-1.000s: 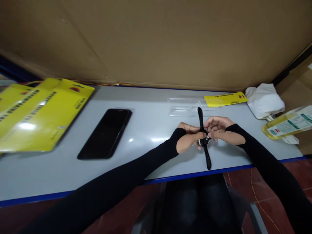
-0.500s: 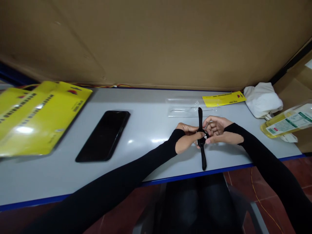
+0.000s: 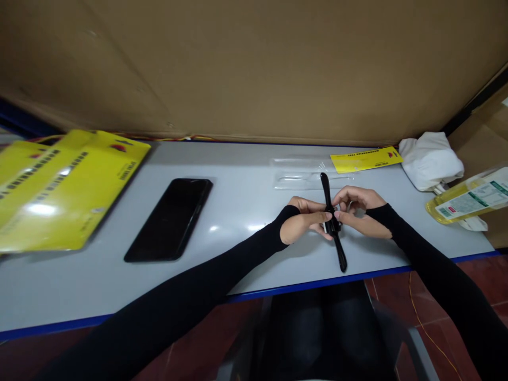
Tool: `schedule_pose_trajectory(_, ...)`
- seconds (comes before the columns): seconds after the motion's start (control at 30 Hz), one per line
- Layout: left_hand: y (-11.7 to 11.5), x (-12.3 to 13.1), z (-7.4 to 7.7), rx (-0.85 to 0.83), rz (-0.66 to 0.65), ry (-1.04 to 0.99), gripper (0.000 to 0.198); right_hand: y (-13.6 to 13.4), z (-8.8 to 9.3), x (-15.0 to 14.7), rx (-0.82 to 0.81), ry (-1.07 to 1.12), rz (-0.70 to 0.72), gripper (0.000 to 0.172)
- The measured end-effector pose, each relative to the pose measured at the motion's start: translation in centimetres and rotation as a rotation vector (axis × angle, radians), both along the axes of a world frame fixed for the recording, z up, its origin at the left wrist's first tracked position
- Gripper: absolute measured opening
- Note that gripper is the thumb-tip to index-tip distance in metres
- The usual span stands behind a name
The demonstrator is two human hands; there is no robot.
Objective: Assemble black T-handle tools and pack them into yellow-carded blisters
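A black spokeshave [image 3: 333, 226] with two long handles is held over the table, one handle pointing away and the other towards the front edge. My left hand [image 3: 304, 219] grips its middle from the left, thumb on top and fingers underneath. From the right, my right hand [image 3: 363, 211] pinches the same middle part, its thumb close to the left thumb. Fingers hide some of the body, so small parts there cannot be made out.
A clear plastic blister [image 3: 297, 181] and a yellow card [image 3: 367, 160] lie behind the hands. Further left are a black phone [image 3: 169, 219] and yellow tool packages [image 3: 67, 196]. A white cloth bundle [image 3: 431, 160] and a bottle of yellow liquid [image 3: 462, 203] stand at right.
The spokeshave has turned slightly, its near handle swinging right and its far handle a little left. My right thumb and fingers have closed in on its middle.
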State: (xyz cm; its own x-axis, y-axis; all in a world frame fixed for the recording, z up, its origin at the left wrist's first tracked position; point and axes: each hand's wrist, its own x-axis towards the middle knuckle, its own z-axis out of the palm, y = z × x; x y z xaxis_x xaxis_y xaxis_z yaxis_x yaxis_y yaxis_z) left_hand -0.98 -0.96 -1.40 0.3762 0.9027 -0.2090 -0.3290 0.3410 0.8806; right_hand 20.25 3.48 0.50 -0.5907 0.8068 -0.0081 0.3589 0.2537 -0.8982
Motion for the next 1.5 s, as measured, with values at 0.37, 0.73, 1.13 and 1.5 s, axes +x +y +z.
schedule_pose_trajectory(0.37, -0.2, 0.0, -0.3, 0.035, -0.017, 0.016, 0.05, 1.5, 1.0, 1.5, -0.436, 0.073, 0.191, 0.046)
schedule_pose_trajectory(0.73, -0.3, -0.4, 0.0, 0.11, -0.076, 0.033, 0.051, 0.7, 0.3, 0.5, -0.191, 0.091, 0.122, 0.056)
schedule_pose_trajectory(1.13, -0.6, 0.6, 0.4, 0.054, 0.046, 0.151, 0.021, -0.7, 0.8, 0.3, 0.061, -0.024, 0.066, 0.019)
schedule_pose_trajectory(1.5, -1.2, 1.7, -0.1, -0.002, 0.176, 0.173, 0.009, 0.2, 0.7, 0.8, -0.284, 0.091, 0.228, 0.05)
